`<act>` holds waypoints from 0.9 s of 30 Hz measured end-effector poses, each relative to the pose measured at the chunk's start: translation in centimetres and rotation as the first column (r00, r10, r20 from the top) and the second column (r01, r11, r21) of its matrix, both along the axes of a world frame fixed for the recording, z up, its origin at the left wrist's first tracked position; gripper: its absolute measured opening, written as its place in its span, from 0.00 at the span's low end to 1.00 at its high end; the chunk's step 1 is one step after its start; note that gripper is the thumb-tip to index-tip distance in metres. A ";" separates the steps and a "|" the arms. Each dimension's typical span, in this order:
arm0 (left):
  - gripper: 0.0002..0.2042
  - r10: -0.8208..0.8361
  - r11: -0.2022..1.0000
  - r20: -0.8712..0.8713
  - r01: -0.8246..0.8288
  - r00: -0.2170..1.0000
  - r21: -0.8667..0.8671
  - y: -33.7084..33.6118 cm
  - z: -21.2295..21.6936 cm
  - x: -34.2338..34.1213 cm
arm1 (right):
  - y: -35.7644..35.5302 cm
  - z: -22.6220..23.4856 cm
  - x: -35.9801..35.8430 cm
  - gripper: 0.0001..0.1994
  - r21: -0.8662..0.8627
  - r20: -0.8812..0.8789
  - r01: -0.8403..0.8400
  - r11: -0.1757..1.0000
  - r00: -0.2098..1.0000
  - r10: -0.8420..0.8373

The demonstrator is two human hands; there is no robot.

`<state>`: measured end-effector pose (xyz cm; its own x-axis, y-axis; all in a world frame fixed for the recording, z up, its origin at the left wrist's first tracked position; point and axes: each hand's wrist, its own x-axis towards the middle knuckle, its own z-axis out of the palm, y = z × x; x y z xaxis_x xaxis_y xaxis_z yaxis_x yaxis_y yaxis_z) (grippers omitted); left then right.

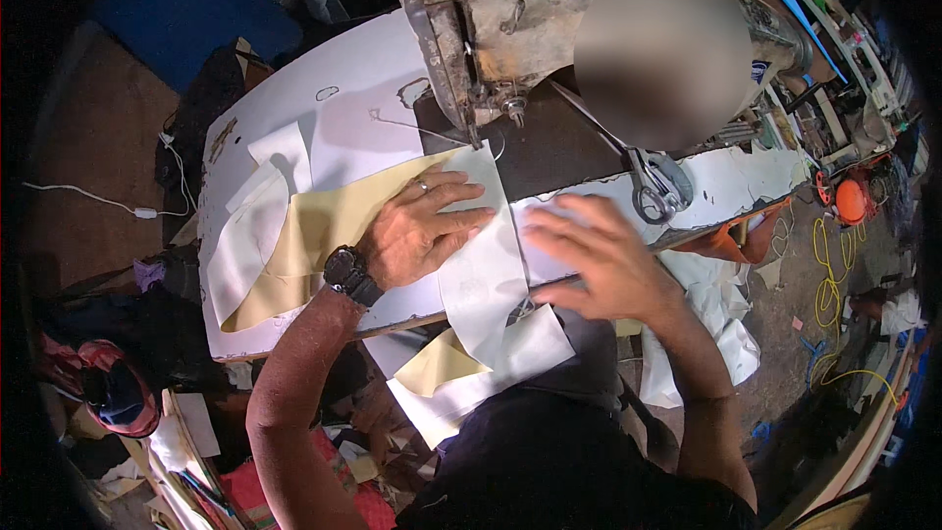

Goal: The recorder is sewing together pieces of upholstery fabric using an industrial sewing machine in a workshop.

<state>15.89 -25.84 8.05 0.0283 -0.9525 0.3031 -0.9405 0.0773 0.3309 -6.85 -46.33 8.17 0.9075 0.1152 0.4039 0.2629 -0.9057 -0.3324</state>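
I see a worn, rust-stained metal sewing machine (510,29) standing at the far edge of the counter (353,88), whose white surface is chipped and peeling in patches. Under its needle lies a long strip of thin white fabric (486,275), smooth and slightly translucent, running from the needle across the counter and hanging over the near edge. A matte pale-yellow sheet (319,221) lies beneath it toward the left edge, with more white pieces layered under that.

I count two hands, one pair of scissors and one machine. The scissors (653,182), steel with looped grey handles, rest on the counter's right side beside the machine's base.

My left hand (422,226) lies flat and open, palm down, fingers spread toward the right, pressing the white fabric where it overlaps the yellow sheet; it grips nothing. A black wristwatch (351,275) sits on that wrist and a ring on one finger. My right hand (599,255) is also open, palm down, fingers stretched leftward over the near edge just right of the strip; it is motion-blurred, so I cannot tell whether it touches.
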 end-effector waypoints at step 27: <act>0.15 -0.016 1.000 -0.048 0.016 0.999 0.000 -0.4 0.1 0.7 | -12.5 -3.1 -6.5 0.32 -0.032 0.245 0.707 0.706 0.690 -0.681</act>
<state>16.58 -26.25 8.11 0.0280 -0.9532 0.3011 -0.9222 0.0916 0.3758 -13.32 -58.81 5.06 0.6471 -0.4578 0.6097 -0.4090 -0.8833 -0.2293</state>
